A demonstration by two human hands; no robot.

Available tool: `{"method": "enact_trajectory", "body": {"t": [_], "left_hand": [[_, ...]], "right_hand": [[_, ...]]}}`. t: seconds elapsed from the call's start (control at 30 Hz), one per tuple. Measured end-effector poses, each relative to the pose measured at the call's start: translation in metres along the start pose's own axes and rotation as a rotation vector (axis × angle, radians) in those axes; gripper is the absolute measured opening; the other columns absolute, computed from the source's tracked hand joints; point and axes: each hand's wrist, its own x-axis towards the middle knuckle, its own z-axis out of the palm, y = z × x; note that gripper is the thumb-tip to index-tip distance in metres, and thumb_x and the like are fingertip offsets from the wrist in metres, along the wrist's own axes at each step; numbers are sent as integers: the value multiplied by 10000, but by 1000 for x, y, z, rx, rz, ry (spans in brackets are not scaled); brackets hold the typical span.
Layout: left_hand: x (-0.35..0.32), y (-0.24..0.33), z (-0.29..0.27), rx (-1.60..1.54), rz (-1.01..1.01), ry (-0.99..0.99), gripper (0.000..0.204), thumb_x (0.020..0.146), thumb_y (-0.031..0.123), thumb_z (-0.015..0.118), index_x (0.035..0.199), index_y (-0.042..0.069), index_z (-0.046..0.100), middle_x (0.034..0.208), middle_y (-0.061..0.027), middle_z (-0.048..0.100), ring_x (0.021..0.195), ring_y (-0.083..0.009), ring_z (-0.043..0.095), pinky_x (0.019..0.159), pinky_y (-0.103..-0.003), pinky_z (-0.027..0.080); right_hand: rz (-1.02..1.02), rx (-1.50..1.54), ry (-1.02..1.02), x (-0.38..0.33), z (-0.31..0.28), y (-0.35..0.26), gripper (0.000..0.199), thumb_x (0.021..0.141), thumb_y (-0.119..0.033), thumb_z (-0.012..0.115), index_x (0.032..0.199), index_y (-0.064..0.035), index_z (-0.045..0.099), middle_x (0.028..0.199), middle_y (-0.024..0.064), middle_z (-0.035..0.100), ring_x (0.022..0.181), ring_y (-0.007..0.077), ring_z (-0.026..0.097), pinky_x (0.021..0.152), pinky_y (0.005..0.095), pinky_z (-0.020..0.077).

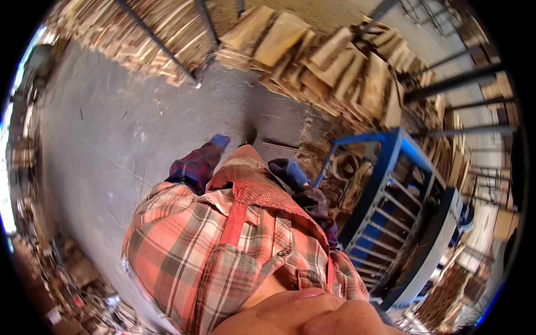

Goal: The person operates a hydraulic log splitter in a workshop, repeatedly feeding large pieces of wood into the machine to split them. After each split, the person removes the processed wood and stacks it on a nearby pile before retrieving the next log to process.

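Observation:
My left hand [221, 141], in a blue glove, hangs low beside the front of my red-brown apron [248, 167]. It is small and blurred, so its fingers cannot be made out. On the apron's other side is my right hand [288, 172], also gloved in blue and held close to the cloth. The back of that glove faces up and its fingers are turned out of sight. Nothing shows in either hand. Nearest to the right hand stands a blue metal frame [397, 144] with a row of metal rollers or bars [391, 223].
Grey concrete floor [106, 117] stretches to the left and ahead. Stacked wooden boards [285, 39] lie at the far side, with more sheets [134, 33] at far left behind dark metal bars [209, 25]. Wood scraps [346, 167] sit beside the blue frame.

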Motion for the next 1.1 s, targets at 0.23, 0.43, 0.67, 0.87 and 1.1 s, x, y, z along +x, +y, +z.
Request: {"method": "enact_trajectory", "body": {"t": [0.23, 0.43, 0.67, 0.87, 1.1], "left_hand": [[57, -141, -79, -693, -472, -38, 382, 928, 435, 491, 1026, 103, 650, 878, -106, 694, 679, -288, 646, 597, -481, 493], [237, -109, -168, -198, -282, -41, 413, 890, 415, 565, 967, 27, 682, 905, -180, 692, 846, -323, 656, 731, -455, 496], [388, 130, -211, -1130, -111, -336, 287, 893, 392, 638, 1007, 131, 665, 837, 2, 661, 689, -154, 607, 652, -310, 478], [503, 258, -208, -837, 104, 31, 346, 851, 398, 665, 955, 69, 662, 823, -47, 647, 680, -185, 600, 609, -324, 480], [504, 247, -157, -1302, 337, 193, 700, 819, 198, 719, 1371, -54, 370, 1228, -156, 579, 1072, -285, 600, 912, -397, 510]], "right_hand": [[-192, 288, -178, 195, -19, -20, 263, 849, -229, 634, 969, 1, 674, 822, 86, 664, 778, 90, 559, 766, 284, 476], [64, 646, 286, 337, -36, -66, 349, 888, -214, 667, 1134, 33, 648, 1009, 45, 671, 917, 144, 596, 843, 297, 479], [191, 1094, 566, 377, -78, -55, 388, 898, -229, 683, 1190, 18, 622, 1103, 95, 666, 1004, 171, 615, 912, 303, 474], [143, 989, 730, 448, -149, -19, 424, 936, -261, 620, 1273, -7, 570, 1244, 112, 617, 1099, 232, 609, 993, 353, 444], [52, 1058, 666, 549, -239, -33, 420, 957, -266, 585, 1285, -7, 553, 1188, 96, 637, 1049, 192, 615, 932, 321, 460]]}}
